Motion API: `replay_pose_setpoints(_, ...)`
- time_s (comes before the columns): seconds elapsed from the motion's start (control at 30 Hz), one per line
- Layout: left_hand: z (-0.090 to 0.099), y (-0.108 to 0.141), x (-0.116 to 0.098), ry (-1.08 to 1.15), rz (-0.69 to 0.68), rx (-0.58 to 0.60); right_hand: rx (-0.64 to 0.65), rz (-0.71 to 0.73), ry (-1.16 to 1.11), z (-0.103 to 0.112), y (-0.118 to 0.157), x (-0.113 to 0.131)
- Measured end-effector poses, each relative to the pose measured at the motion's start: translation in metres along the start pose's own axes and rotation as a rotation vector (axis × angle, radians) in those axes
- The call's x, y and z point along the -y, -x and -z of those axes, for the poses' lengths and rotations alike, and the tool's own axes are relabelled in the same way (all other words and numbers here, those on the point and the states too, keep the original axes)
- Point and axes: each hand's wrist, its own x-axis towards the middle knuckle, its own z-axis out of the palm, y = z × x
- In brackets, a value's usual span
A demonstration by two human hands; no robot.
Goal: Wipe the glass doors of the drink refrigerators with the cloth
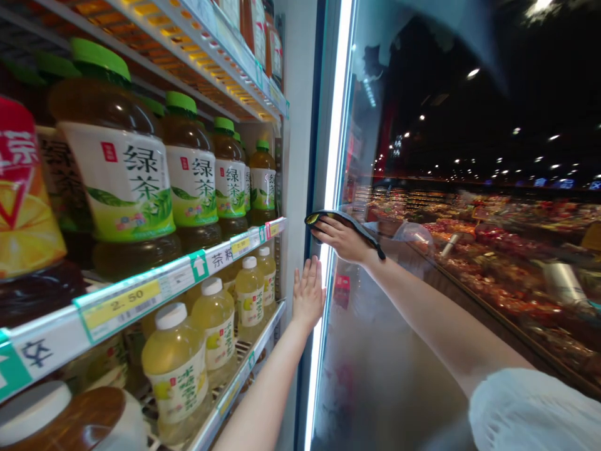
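My left hand (308,294) lies flat, fingers stretched out, against the grey upright frame (300,156) of a drinks cooler, beside a bright light strip (315,369). Higher up and to the right, my right hand (345,237) presses a dark cloth (370,236) with a patch of yellow at its edge against the frame and light strip. Its fingers lie over the cloth, which hangs out past the wrist. To the right of the strip is a glass pane (375,351). The palm sides of both hands are hidden.
Green tea bottles (136,175) with green caps fill a shelf at left, above a price rail (141,297). Pale yellow drink bottles (176,369) with white caps stand on the shelf below. Beyond the glass are blurred goods displays (507,269).
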Motion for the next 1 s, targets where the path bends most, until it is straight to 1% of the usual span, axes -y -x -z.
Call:
replay_pose_setpoints(0.13,0.008,-0.018,0.004,0.0,-0.004,-0.033,-0.03,-0.03,0.038,0.023,-0.024,-0.024)
replay_pose_setpoints(0.27,0.016,-0.038,0.007,0.003,-0.005,-0.053,-0.085,-0.085,0.057,0.051,-0.052,-0.054)
replay_pose_setpoints(0.33,0.019,-0.047,0.007,0.003,-0.007,-0.062,-0.119,-0.108,0.048,0.062,-0.063,-0.068)
replay_pose_setpoints(0.4,0.02,-0.051,0.007,0.002,-0.011,-0.071,-0.152,-0.127,0.026,0.067,-0.071,-0.079)
replay_pose_setpoints(0.5,0.019,-0.05,0.006,0.005,-0.01,-0.075,-0.194,-0.165,-0.016,0.066,-0.074,-0.083)
replay_pose_setpoints(0.63,0.015,-0.04,0.005,0.018,-0.006,-0.057,-0.207,-0.192,-0.04,0.054,-0.065,-0.072)
replay_pose_setpoints(0.77,0.011,-0.029,0.004,0.014,0.005,-0.037,-0.142,-0.173,-0.021,0.038,-0.048,-0.051)
replay_pose_setpoints(0.87,0.006,-0.02,0.002,-0.003,0.019,-0.019,-0.11,-0.132,-0.03,0.019,-0.028,-0.029)
replay_pose_setpoints(1.0,-0.001,-0.004,-0.001,-0.023,0.03,0.008,-0.093,-0.081,-0.089,-0.018,0.006,0.006)
